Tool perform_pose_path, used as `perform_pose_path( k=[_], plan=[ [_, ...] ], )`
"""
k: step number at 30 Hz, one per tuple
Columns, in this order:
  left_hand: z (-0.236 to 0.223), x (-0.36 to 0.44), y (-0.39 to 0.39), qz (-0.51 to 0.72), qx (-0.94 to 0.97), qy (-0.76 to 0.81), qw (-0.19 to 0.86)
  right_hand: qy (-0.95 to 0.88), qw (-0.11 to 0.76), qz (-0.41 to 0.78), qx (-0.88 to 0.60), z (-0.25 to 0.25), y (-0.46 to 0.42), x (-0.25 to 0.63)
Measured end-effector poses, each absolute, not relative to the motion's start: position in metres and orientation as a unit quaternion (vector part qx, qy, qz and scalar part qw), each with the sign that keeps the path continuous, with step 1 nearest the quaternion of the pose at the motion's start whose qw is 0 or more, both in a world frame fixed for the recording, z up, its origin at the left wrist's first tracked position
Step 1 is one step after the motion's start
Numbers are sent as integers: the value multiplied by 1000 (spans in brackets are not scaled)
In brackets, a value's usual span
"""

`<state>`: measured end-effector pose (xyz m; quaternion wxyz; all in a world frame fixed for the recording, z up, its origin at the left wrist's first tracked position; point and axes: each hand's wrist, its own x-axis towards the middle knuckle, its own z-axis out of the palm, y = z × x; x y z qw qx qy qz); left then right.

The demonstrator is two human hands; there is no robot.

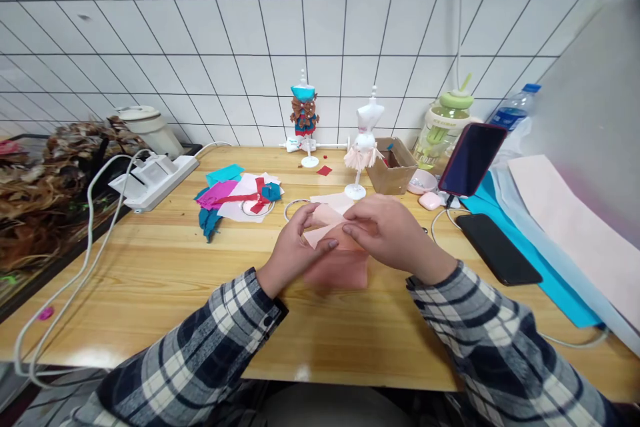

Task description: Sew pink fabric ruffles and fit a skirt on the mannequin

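Note:
Both hands hold a sheet of pale pink crepe paper (320,235) over the middle of the table. My left hand (296,247) pinches its left side, thumb on top. At the upper right edge, the fingertips of my right hand (387,230) are pressed together on the paper. Its lower part hangs down, darker pink. Beyond my hands stands a small white dress form (369,117) with a pale pink ruffle (363,157) around its hips. Another dress form (303,110) farther back wears a turquoise, brown and red outfit. Another pale piece (334,201) lies just behind my hands.
Coloured paper scraps (220,193) lie at the left, near a white power strip (155,180). At the right are a cardboard box (393,170), a propped phone (473,159), a black phone (497,249), a drink bottle (443,127) and large paper sheets (575,213). White cables (90,247) loop at the left.

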<state>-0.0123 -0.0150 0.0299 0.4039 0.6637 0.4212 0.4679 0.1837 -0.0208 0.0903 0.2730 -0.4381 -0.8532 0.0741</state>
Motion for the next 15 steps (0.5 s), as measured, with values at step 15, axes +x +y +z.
perform_pose_path(
  k=[15],
  plan=[
    [29,-26,-3,420,698,399,421,-823,353,-3,-445,158,-30,182]
  ],
)
